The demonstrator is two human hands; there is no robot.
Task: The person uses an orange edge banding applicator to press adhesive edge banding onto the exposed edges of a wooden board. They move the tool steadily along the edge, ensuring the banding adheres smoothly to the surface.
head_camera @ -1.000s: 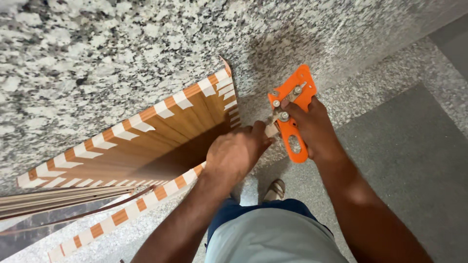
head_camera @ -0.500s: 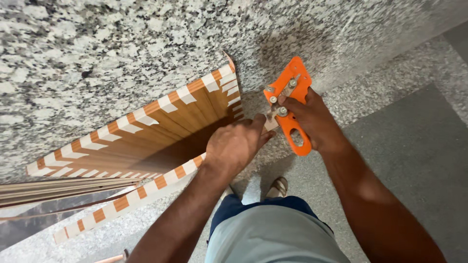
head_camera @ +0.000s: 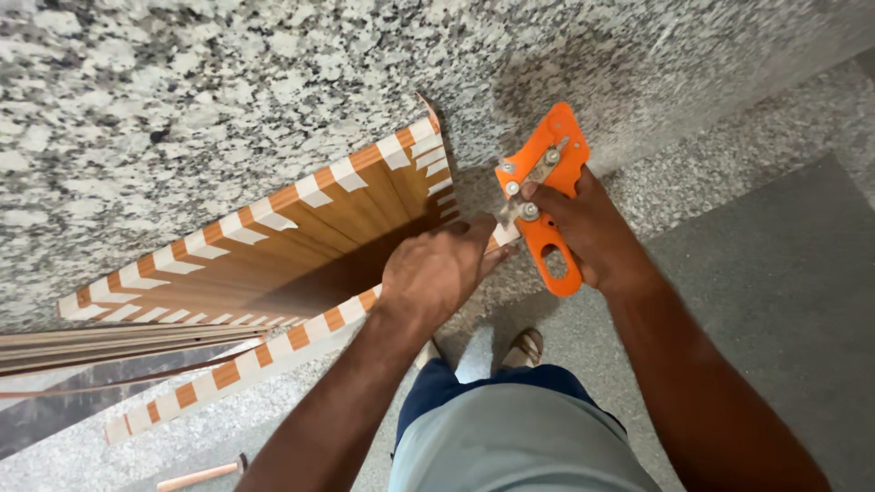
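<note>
Head view: your left hand (head_camera: 437, 273) presses, fingers curled, on the wooden panel (head_camera: 301, 241) leaning against the granite slab (head_camera: 228, 91); your right hand (head_camera: 592, 232) grips the orange edge trimmer (head_camera: 547, 196) at its near corner; most striped edging looks untrimmed

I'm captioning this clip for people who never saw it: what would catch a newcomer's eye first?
The bright orange tool stands out at centre right, gripped by the right hand at the corner of a wooden panel. That panel, edged with orange and white striped tape, leans against a speckled granite slab, with the left hand pressing on its near edge.
</note>
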